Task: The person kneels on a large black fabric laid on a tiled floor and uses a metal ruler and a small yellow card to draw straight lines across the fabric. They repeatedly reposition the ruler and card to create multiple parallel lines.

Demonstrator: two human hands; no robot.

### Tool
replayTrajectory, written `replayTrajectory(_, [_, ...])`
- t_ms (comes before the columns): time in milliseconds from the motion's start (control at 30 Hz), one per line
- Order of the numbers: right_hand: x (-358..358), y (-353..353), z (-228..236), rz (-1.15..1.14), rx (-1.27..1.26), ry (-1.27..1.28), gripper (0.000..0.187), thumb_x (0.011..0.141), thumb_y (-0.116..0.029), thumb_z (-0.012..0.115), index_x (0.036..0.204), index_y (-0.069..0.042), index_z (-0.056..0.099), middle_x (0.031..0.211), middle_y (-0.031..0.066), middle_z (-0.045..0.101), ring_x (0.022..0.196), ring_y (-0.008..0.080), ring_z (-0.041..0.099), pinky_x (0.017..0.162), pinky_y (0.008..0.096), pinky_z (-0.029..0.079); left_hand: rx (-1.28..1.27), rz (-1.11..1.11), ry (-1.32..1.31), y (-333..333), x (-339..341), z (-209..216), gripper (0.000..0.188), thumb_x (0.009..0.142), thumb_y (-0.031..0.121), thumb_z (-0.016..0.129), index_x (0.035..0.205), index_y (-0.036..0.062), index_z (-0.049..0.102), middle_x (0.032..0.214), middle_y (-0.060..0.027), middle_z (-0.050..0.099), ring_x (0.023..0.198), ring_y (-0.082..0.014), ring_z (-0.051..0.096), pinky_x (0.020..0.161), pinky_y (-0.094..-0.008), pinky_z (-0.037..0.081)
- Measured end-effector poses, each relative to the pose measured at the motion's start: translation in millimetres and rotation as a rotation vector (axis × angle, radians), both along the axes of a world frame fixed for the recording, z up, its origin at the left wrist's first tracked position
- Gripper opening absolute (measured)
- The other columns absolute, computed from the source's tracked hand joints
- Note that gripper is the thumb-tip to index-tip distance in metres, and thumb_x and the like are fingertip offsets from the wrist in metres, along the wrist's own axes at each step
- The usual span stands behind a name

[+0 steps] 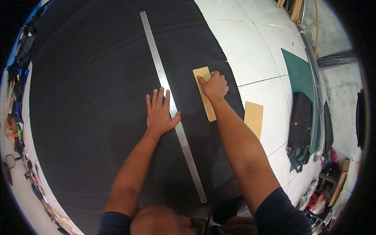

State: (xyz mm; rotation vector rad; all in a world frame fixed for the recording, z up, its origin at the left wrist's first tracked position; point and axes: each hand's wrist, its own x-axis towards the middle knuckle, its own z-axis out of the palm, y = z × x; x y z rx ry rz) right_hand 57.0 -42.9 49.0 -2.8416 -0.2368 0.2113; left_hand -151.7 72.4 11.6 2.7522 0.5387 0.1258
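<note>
A long steel ruler [156,58] lies slantwise across a large sheet of black fabric [90,98]. My left hand [159,111] rests flat on the fabric and ruler, fingers spread, with the thumb and index finger over the metal. To its right, a narrow tan cardboard piece [208,105] lies on the black fabric. My right hand [215,86] is closed at the upper part of this cardboard, its thumb on the face and its other fingers curled beyond the right edge. Something small and yellowish shows by the curled fingers, too small to name.
A second tan cardboard piece [253,117] lies right of my forearm, by the fabric's edge on white floor tiles [254,51]. Farther right are a green cutting mat [295,66], a black bag [300,117] and a long clear-wrapped roll [316,98]. Assorted items [17,98] line the left.
</note>
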Motion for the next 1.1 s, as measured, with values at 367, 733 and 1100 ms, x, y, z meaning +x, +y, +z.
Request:
replayTrajectory(367, [-15.7, 13.4, -10.0, 0.029, 0.554, 0.159, 0.039, 0.091, -0.019, 0.075, 0.125, -0.005, 0.062, 0.103, 0.0141, 0.076, 0.097, 0.0284, 0.074, 0.087, 0.0384, 0.055, -0.045, 0.022, -0.052, 1.2, -0.3, -3.0, 0.094, 0.081, 0.048, 0.068, 0.156, -0.0014, 0.039, 0.164, -0.0242, 0.031, 0.157, -0.0397, 0.019, 0.128, -0.0589, 0.006])
replayTrajectory(733, [-51.7, 40.3, -39.6, 0.132, 0.478, 0.061, 0.027, 0.089, -0.021, 0.077, 0.106, -0.001, 0.073, 0.094, 0.0155, 0.076, 0.091, 0.0304, 0.074, 0.082, 0.041, 0.056, -0.084, 0.04, -0.176, 3.6, -4.7, -9.7, 0.062, 0.093, 0.023, 0.057, 0.15, -0.0022, 0.048, 0.158, -0.0242, 0.04, 0.153, -0.0412, 0.03, 0.127, -0.06, 0.012])
replayTrajectory(1100, [-53.5, 38.0, -38.2, 0.235, 0.516, -0.019, 0.029, 0.085, -0.022, 0.08, 0.103, 0.001, 0.074, 0.094, 0.0201, 0.073, 0.092, 0.0361, 0.071, 0.084, 0.0446, 0.055, -0.031, 0.084, -0.177, 1.2, -1.6, -14.6, 0.051, 0.099, 0.018, 0.054, 0.145, -0.0035, 0.051, 0.154, -0.0242, 0.045, 0.149, -0.0412, 0.036, 0.126, -0.0606, 0.018])
